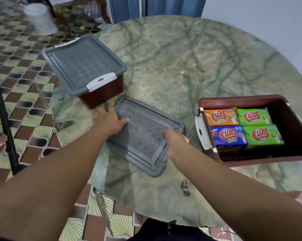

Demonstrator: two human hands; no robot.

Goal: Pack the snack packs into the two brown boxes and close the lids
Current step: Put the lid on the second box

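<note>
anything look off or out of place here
Nothing looks spilled or damaged. The one loose piece is the grey plastic lid, lying askew on the green marble table under both hands, while the open brown box of snack packs is still uncovered.

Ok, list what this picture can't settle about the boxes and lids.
- Closed brown plastic box, head view: its grey lid hides the contents.
- Open brown box: right end cut off by the frame edge; any layers beneath the top snack packs are hidden.
- Loose grey lid: both hands cover its edges.

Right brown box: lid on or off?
Off. The right brown box shows snack packs; both hands hold its grey lid.
</note>
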